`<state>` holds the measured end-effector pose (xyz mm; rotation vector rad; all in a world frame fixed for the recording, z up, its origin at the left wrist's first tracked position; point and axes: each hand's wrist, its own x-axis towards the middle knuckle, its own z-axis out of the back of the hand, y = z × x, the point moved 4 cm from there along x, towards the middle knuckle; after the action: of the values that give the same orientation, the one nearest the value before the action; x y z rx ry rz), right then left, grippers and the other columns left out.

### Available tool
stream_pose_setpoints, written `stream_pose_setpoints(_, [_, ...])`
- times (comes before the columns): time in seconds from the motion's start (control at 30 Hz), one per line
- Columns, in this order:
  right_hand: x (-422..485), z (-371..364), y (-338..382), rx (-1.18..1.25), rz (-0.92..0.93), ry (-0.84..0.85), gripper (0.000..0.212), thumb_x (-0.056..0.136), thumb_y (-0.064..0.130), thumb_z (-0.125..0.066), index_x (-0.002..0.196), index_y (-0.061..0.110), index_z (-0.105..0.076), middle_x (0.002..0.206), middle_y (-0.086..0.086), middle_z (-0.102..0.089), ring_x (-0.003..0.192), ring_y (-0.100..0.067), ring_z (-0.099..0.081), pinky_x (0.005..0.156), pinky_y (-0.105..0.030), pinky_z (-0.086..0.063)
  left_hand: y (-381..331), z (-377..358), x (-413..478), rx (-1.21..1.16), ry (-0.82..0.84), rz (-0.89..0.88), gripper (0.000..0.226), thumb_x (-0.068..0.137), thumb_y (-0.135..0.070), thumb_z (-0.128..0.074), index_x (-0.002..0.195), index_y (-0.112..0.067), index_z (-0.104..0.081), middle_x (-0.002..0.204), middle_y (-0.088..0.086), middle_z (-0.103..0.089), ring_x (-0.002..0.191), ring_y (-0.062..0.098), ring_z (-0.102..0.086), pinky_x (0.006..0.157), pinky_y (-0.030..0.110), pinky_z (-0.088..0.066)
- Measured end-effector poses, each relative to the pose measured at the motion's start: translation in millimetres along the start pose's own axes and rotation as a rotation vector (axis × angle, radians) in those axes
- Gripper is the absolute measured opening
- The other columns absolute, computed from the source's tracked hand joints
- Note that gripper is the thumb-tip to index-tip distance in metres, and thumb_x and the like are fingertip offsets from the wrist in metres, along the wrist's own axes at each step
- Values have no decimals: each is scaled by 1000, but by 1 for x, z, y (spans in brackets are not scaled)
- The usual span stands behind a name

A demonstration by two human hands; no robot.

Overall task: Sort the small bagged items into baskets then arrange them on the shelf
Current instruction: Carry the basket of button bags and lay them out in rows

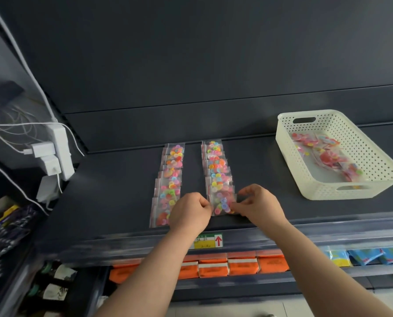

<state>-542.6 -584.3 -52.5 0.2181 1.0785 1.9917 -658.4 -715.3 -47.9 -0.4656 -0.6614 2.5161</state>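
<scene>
Pinches the nearest button bag [223,203] at both side edges with left hand [191,212] and right hand [259,202], both curled tight, at the near end of the right-hand row [217,165] on the shelf [113,191], long axis pointing back along that row, basket [323,193] well off rightward.

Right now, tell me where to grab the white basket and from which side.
Take the white basket by the handle slot in its near end wall, coming from the front edge of the shelf. That slot faces you and likely fits curled fingers; the perforated long walls flare outward and offer no hold.
</scene>
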Motion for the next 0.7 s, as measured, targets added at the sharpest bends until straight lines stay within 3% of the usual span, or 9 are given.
stream_pose_setpoints(0.27, [2, -1, 0, -78, 16, -44, 38, 75, 40, -78, 99, 23, -55, 75, 8, -62, 68, -5, -59, 53, -18, -40, -4, -3, 4, 96, -4, -10, 12, 91, -34, -66, 94, -24, -60, 85, -8, -64, 76, 11, -61, 53, 24, -41])
stream_pose_setpoints(0.4, [4, 13, 5, -107, 75, -70, 29, 82, 36, -72, 103, 24, -57, 77, 11, -60, 71, -5, -57, 57, -18, -41, -13, 2, 7, 2, -38, -40, 11, 93, -32, -63, 96, -23, -56, 87, -7, -64, 73, 10, -60, 52, 23, -41])
stream_pose_setpoints(0.53, [7, 50, 23, -384, 272, -282, 12, 88, 29, -61, 99, 28, -64, 89, 11, -64, 86, -15, -61, 65, -27, -46, -45, 3, 13, -129, -6, -112, 9, 94, -31, -61, 97, -24, -56, 83, -13, -61, 68, 2, -58, 59, 25, -51])
stream_pose_setpoints(0.7, [19, 112, 18, -498, 329, -512, 17, 93, 24, -53, 102, 27, -66, 100, 6, -66, 99, -20, -56, 62, -29, -37, -104, -13, 21, -201, 82, -221, 9, 92, -29, -63, 98, -25, -59, 90, -11, -63, 85, 14, -63, 80, 37, -57])
